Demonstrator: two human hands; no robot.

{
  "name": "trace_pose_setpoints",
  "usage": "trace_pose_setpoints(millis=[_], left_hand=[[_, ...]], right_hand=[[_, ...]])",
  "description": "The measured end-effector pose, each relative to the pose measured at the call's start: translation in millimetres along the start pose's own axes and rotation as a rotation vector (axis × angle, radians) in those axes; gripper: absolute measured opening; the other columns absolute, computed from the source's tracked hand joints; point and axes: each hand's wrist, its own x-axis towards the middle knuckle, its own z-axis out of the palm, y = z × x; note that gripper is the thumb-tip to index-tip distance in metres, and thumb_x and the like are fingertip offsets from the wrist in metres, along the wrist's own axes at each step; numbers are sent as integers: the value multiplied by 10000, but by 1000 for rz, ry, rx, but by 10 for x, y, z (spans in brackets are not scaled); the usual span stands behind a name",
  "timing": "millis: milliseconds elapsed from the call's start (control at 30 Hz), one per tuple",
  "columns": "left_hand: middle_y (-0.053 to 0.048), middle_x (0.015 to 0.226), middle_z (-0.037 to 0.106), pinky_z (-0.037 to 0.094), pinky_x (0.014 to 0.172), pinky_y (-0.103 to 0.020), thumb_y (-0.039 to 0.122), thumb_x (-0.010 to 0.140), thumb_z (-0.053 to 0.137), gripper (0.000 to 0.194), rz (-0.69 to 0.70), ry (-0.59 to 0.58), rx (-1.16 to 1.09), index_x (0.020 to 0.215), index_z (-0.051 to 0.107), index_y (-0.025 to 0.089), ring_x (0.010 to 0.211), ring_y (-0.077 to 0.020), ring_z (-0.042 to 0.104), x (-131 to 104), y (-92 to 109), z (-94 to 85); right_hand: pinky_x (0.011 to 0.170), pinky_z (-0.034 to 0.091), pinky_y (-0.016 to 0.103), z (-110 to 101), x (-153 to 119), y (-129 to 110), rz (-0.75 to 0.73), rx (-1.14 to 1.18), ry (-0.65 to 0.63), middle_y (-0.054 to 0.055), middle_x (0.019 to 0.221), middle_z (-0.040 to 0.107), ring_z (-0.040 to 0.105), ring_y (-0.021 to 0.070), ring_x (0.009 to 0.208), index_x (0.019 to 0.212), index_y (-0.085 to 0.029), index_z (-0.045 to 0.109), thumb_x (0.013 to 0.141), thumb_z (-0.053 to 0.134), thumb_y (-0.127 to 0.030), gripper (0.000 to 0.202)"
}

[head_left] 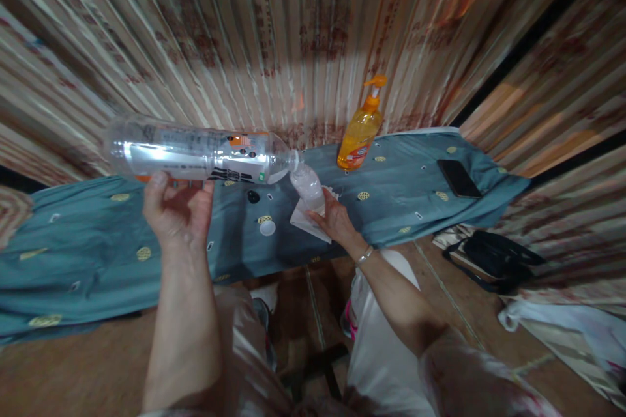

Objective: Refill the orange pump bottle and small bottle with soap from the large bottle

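Note:
A large clear bottle (195, 153) with an orange and silver label lies nearly level in the air, supported from below by my left hand (180, 212). Its neck points right and meets the mouth of a small clear bottle (307, 187), which leans to the left. My right hand (335, 218) has its fingers closed round the lower part of the small bottle, over a folded white tissue (310, 225) on the cloth. A white cap (267, 228) and a black cap (253, 197) lie on the cloth below the large bottle.
An orange pump bottle (359, 137) stands at the back of the teal cloth-covered table (391, 202). A dark phone (458, 178) lies at its right. Striped curtains hang behind. A black bag (499, 257) and a pale bag (562, 339) are at the right, below table height.

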Motion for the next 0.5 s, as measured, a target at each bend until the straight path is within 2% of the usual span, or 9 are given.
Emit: trace_pose_setpoints(millis=[200,367,500], left_hand=[[66,575,598,568,843,-326,268,547,761,208,13,4,5,655,586,234,718,-138,642,-1,12,15],[43,699,676,559,877,-327,277,521,763,235,8,1,27,673,592,221,847,-160,669,-8,21,37],[42,737,690,564,883,-328,282,545,736,204,3,9,42,685,598,228,879,-165,675,-13,18,34]], right_hand=[[1005,509,491,11,-2,6,2,-4,0,285,1312,606,632,349,1180,1412,-26,423,886,598,-537,753],[1001,512,492,24,-3,6,6,5,10,311,1305,600,637,360,1168,1395,20,428,887,594,-536,772],[993,516,499,22,-2,8,2,20,18,287,1303,614,641,355,1164,1407,-19,426,892,582,-544,752]])
